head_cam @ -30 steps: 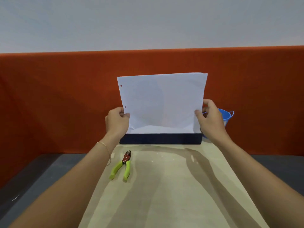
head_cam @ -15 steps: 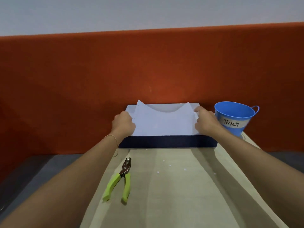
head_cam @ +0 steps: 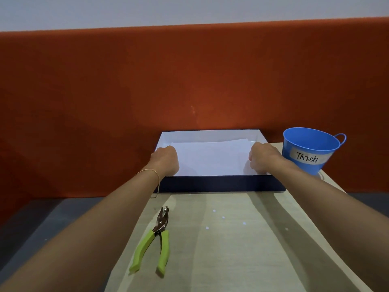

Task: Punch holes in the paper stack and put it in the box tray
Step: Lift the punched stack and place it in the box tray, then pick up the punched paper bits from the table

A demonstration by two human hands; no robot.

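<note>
Beige table [head_cam: 242, 249]; white paper stack [head_cam: 212, 157] flat in box tray [head_cam: 221, 183]

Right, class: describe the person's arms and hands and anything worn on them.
The left arm and right arm are bare, no sleeves in view. A thin gold-coloured chain bracelet hangs loose on the left wrist. The left hand and right hand show no gloves or watch; the fingers are hidden, so rings cannot be judged.

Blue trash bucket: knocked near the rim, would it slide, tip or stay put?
Probably tips rather than stays: the blue bucket tapers to a base narrower than its rim. It looks thin-walled and light, so a low push would likely slide it. It stands by the table's right edge, so either could send it off.
</note>
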